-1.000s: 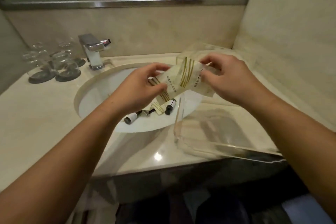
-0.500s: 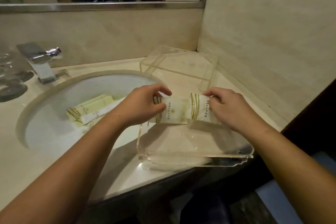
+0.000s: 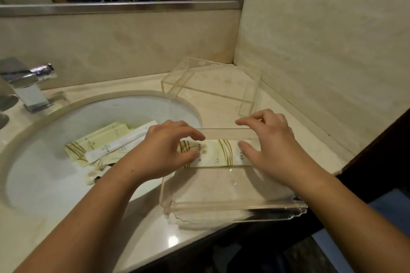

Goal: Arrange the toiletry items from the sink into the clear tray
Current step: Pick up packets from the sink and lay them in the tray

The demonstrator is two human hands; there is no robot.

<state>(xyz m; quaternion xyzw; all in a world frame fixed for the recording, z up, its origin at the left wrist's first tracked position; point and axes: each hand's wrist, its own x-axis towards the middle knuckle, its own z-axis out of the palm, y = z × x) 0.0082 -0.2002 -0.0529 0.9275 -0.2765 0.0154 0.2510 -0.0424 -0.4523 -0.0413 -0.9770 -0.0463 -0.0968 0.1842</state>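
Packets (image 3: pixel 213 155) now lower, inside tray (image 3: pixel 233 209) — left hand (image 3: pixel 164 150) fingers curl on one end, right hand (image 3: pixel 275 146) fingers spread; light, flimsy, slippery — pinch ends.

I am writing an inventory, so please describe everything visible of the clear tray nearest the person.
The clear tray is rectangular, transparent, seemingly acrylic, with low walls and a wavy near rim. It stands on the counter right of the sink. Sachets lie inside along its far wall, touched by the left hand and right hand.
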